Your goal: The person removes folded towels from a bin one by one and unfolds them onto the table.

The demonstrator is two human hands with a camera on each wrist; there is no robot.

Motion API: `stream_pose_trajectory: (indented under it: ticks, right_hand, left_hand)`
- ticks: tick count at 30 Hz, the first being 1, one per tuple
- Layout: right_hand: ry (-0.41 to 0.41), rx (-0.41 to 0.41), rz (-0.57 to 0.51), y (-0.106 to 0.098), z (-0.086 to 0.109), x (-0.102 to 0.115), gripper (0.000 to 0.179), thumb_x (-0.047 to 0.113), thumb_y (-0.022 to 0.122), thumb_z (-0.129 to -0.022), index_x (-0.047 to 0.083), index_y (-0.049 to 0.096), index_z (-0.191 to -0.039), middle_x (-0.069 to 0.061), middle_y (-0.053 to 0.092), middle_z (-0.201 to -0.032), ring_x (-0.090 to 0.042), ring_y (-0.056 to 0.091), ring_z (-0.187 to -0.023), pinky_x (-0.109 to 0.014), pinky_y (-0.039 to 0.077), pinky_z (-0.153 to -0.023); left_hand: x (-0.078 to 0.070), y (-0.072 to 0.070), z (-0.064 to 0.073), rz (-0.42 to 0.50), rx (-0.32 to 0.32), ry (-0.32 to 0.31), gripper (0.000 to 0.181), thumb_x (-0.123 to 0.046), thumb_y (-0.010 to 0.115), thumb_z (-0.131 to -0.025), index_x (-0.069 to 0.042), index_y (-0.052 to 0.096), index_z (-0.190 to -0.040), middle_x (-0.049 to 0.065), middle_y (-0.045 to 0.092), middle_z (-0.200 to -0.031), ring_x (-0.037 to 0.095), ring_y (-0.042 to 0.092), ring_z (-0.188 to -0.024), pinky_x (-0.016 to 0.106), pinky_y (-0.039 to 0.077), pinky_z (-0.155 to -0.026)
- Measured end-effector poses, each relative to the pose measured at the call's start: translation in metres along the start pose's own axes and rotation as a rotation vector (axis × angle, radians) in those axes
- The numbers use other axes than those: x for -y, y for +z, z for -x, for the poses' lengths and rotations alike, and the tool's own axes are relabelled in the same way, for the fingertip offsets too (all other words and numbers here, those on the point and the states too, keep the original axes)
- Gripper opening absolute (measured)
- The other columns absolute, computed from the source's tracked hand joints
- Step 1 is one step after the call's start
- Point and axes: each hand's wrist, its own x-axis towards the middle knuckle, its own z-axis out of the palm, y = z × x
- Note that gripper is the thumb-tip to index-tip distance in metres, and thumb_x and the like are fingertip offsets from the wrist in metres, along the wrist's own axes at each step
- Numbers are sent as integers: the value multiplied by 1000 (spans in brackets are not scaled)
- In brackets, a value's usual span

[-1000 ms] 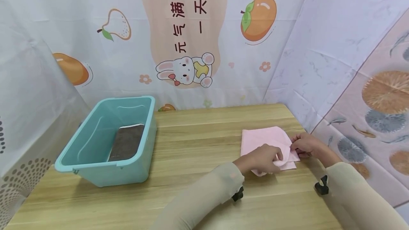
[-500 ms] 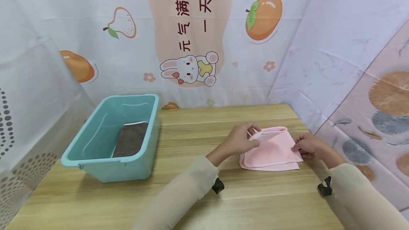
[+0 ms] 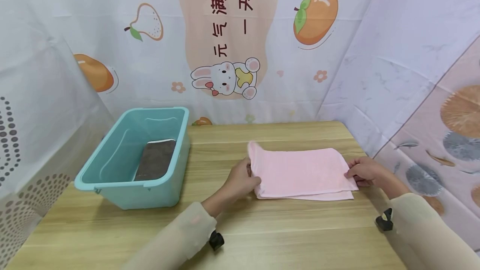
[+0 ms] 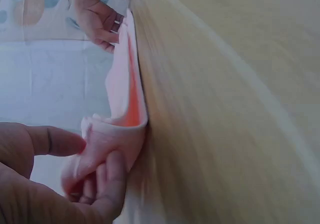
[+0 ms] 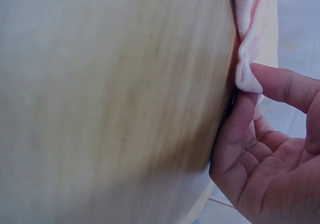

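A pink towel (image 3: 300,172) lies in folded layers on the right half of the wooden table, longer from side to side than deep. My left hand (image 3: 241,180) holds its left end, which stands raised and curls over. In the left wrist view, the thumb and fingers of the left hand (image 4: 65,174) are around that end of the towel (image 4: 120,89), whose layers gape a little. At the opposite end, my right hand (image 3: 367,172) pinches the near right corner. The right wrist view shows the thumb and index finger of the right hand (image 5: 275,134) on this corner (image 5: 248,79).
A light teal plastic bin (image 3: 150,195) stands at the table's left, with a flat dark brown item (image 3: 155,159) inside. Printed curtains (image 3: 225,111) hang behind and at both sides of the wooden table (image 3: 285,228).
My left hand has moved left, drawing the towel's upper layer out with it, so the towel now spreads wider. The right hand has kept its hold on the corner.
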Motion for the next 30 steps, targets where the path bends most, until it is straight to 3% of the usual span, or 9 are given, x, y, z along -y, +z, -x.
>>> stream_pose_trajectory:
  ticks: [3,5,9,15,18,24,30]
  right_hand:
    - [-5,1,1,-1,0,-2,22,7,72,-90,1,56,-103,0,55,-78,-14,56,-68,-28,52,-59]
    - [-7,-1,2,-1,1,-2,22,6,72,-91,1,55,-103,0,55,-78,-15,56,-68,-28,51,-59]
    - [-8,-2,-1,-2,2,0,21,6,72,-91,0,56,-103,-1,57,-79,-16,57,-69,-29,52,-60]
    - [-41,41,-92,-2,5,2,20,9,63,-96,0,54,-111,2,57,-73,-12,58,-66,-28,54,-61]
    - [-55,75,-146,-2,6,3,22,13,59,-99,0,52,-115,4,56,-70,-10,58,-65,-28,55,-61]
    - [-86,90,-102,3,6,3,19,18,66,-99,1,59,-105,3,54,-68,-12,54,-63,-28,48,-57]
    - [-145,67,25,9,2,1,59,27,84,-86,-8,60,-127,1,48,-73,-14,46,-62,-29,42,-54]
  left_hand:
    - [11,-6,1,128,75,-140,44,2,64,-78,3,51,-120,12,62,-92,19,63,-74,32,58,-64]
    - [13,-10,-1,192,94,-221,48,-4,65,-83,5,49,-127,17,63,-102,24,66,-81,36,60,-69]
    - [13,-17,-9,183,23,-295,59,-22,67,-94,6,43,-141,20,57,-128,28,65,-102,41,59,-79]
    - [19,-24,-30,114,-136,-281,55,-15,66,-93,4,45,-140,24,55,-137,29,65,-103,37,59,-70]
    - [20,-28,-37,90,-182,-290,57,-11,66,-91,2,43,-142,23,55,-140,28,65,-101,34,57,-65]
    - [20,-34,-48,118,-191,-321,54,-11,68,-92,2,46,-140,21,60,-125,23,66,-82,32,57,-61]
    - [21,-32,-56,164,-175,-305,50,-4,73,-89,1,49,-133,21,61,-120,23,68,-79,33,57,-59]
